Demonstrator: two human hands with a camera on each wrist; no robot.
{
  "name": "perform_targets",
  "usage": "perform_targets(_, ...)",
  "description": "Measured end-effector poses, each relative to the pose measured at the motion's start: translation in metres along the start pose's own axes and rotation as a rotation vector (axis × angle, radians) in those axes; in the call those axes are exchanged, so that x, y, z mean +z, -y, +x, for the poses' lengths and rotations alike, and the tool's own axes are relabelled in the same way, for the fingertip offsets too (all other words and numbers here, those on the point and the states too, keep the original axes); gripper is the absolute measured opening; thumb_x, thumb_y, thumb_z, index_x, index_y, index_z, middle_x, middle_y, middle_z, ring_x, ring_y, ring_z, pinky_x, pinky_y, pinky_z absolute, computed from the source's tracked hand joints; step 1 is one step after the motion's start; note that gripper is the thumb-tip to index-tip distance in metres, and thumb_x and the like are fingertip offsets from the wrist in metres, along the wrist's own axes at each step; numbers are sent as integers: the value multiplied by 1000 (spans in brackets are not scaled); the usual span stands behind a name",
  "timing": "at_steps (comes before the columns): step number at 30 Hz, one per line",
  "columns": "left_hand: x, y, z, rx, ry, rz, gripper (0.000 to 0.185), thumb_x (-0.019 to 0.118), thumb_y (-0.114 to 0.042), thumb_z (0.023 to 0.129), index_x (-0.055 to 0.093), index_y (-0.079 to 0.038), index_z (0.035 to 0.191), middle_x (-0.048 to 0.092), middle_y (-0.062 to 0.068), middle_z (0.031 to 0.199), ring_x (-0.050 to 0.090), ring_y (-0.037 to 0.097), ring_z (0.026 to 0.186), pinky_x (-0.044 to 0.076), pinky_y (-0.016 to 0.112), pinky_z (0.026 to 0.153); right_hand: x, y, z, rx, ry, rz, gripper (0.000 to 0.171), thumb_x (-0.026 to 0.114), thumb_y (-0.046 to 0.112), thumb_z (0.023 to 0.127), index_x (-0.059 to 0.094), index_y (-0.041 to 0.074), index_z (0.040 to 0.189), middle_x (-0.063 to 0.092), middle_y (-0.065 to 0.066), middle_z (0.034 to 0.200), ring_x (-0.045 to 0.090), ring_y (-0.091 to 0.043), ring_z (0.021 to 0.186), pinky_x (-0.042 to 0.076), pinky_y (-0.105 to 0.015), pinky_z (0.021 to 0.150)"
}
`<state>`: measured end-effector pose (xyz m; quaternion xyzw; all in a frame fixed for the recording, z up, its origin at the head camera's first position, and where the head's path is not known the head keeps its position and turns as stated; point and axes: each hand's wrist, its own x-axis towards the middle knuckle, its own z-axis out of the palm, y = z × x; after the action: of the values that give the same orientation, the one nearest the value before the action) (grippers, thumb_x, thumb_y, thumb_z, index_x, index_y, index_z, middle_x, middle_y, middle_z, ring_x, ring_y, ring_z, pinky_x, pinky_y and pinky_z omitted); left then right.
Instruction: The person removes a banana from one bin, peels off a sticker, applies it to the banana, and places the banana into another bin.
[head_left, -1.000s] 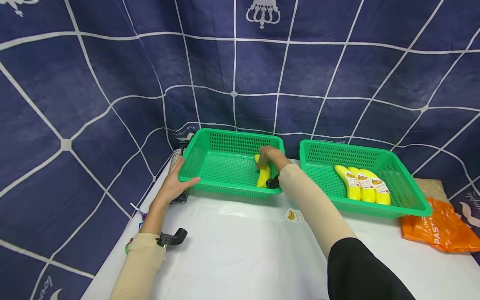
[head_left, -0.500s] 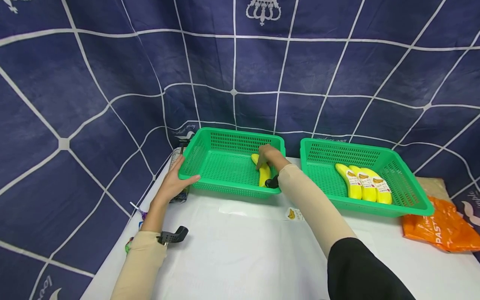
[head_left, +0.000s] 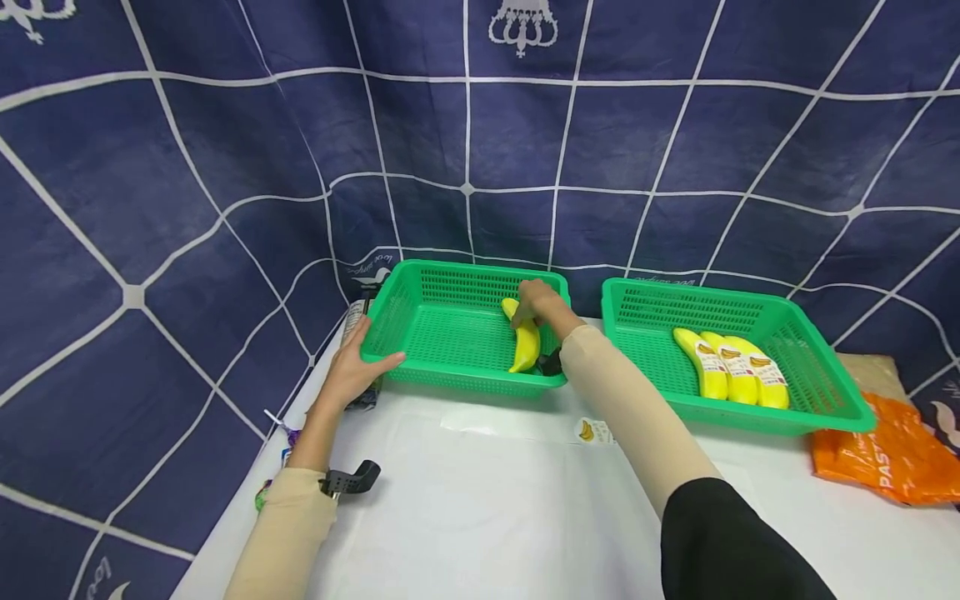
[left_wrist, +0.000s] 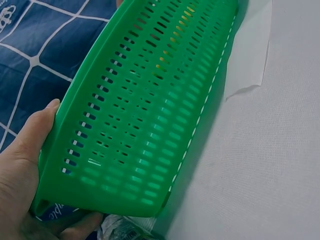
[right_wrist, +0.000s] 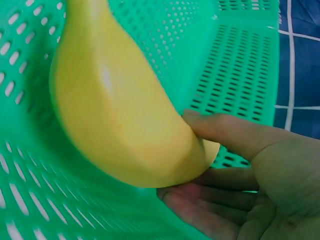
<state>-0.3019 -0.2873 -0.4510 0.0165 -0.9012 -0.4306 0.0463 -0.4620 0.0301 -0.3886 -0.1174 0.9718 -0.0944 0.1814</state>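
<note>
In the head view my right hand (head_left: 536, 302) reaches into the left green basket (head_left: 450, 375) and holds a yellow banana (head_left: 527, 346) near its far end. The right wrist view shows the thumb on one side of the banana (right_wrist: 120, 110) and the fingers under the other, pinching its end. Against the basket's right wall, the banana appears tilted. My left hand (head_left: 351, 367) grips the basket's left front corner, its thumb along the rim. In the left wrist view some fingers pass behind the basket wall (left_wrist: 125, 125).
A second green basket (head_left: 757, 423) to the right holds several labelled bananas (head_left: 738, 375). Beside it lies an orange bag (head_left: 885, 454). A banana sticker (head_left: 595, 431) on a pale strip lies in front of the baskets. A dark packet (head_left: 365, 396) stands left; a blue curtain (head_left: 510, 142) hangs behind.
The right hand has shifted slightly toward the basket's back, and the banana's held end has moved and tilted with it. The left hand stays on the basket corner.
</note>
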Motion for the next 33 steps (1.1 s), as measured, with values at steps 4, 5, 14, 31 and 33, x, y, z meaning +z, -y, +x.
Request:
perform_targets(4, -1, 1, -1, -1, -11, 9, 106, 71, -55, 82, 8, -19, 158, 2, 2, 166, 5, 38, 152, 16, 66, 117, -8, 1, -4, 3, -24, 20, 42, 81, 24, 79, 59, 1, 105, 63, -15, 101, 73, -27, 82, 61, -32, 74)
perform_targets(5, -1, 1, -1, 1, -12, 9, 106, 71, -55, 82, 8, -19, 158, 2, 3, 166, 5, 38, 152, 16, 66, 117, -10, 1, -6, 6, -30, 24, 41, 81, 23, 79, 59, 0, 104, 64, -16, 101, 73, -27, 82, 61, -33, 75)
perform_targets(14, 2, 2, -2, -3, -18, -7, 106, 72, -54, 82, 8, -17, 158, 2, 5, 166, 5, 39, 152, 16, 66, 117, -23, 1, -22, -4, -59, 37, 40, 81, 26, 79, 58, 2, 100, 61, -13, 95, 71, -27, 81, 61, -33, 74)
perform_targets(31, -1, 2, 0, 9, 24, -19, 107, 70, -54, 83, 4, -17, 158, -2, 5, 166, 3, 40, 152, 15, 67, 117, -40, 0, -48, -27, -125, 36, 38, 81, 27, 79, 60, 2, 100, 62, -11, 93, 71, -27, 83, 61, -31, 72)
perform_targets(33, -2, 2, 1, 4, 29, -20, 108, 71, -54, 83, 3, -17, 158, -3, 5, 166, 2, 40, 152, 15, 67, 117, -42, -1, -52, -26, -129, 38, 38, 81, 27, 79, 60, 3, 99, 62, -12, 92, 70, -27, 81, 61, -32, 73)
